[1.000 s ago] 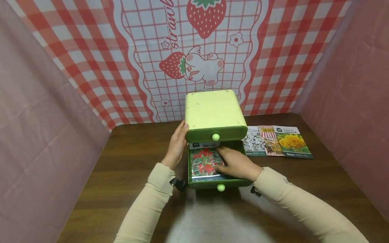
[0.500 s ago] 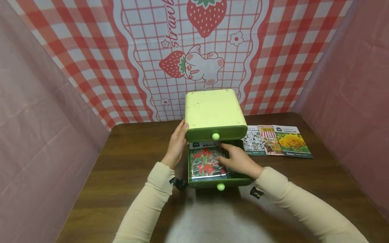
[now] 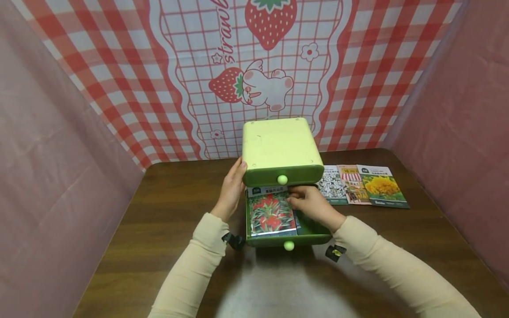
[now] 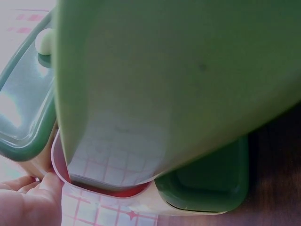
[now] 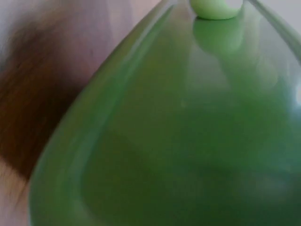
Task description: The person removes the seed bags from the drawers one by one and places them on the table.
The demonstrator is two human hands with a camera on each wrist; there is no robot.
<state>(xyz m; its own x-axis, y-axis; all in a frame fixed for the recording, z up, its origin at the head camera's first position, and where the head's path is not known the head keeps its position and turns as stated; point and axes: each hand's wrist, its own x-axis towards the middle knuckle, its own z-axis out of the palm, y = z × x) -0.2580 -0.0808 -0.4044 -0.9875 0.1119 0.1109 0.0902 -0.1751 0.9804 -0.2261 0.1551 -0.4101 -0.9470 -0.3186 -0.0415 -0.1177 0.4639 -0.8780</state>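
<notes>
A pale yellow-green drawer cabinet with green fronts stands on the table. Its upper drawer is pushed in, while the drawer below is pulled out. In that drawer lies a seed packet with red flowers, and a sliver of blue shows beneath its right edge. My right hand reaches into the drawer and pinches the packet's upper right edge with thumb and curled fingers. My left hand rests against the cabinet's left side, fingers extended; its fingers touch the wall in the left wrist view.
To the cabinet's right lie a white-flower packet, a packet with a striped awning and a yellow-flower packet, overlapping. Another green drawer front shows under the pulled-out drawer. A checked cloth hangs behind the table.
My right hand has drawn back from over the packet to its right edge, and its thumb and fingers have closed together. The packet has tilted slightly. My left hand stays put.
</notes>
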